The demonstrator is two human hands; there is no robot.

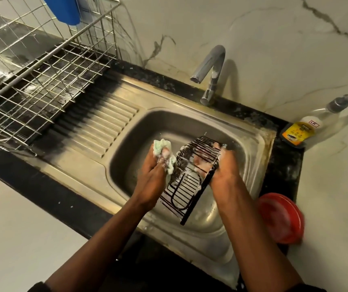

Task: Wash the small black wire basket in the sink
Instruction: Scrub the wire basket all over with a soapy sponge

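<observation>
Red round container (280, 218) on the counter edge, right of the sink (126, 148). Right hand (223, 167) grips the small black wire basket (186, 182) at its side, fingers curled through the wires. The basket is tilted and sudsy, held over the basin. Left hand (153, 173) clutches a pale green cloth (164, 151) against the basket's left end. Behind: faucet (211, 68), pump bottle (314, 123). Wire dish rack (31, 81) far left.
</observation>
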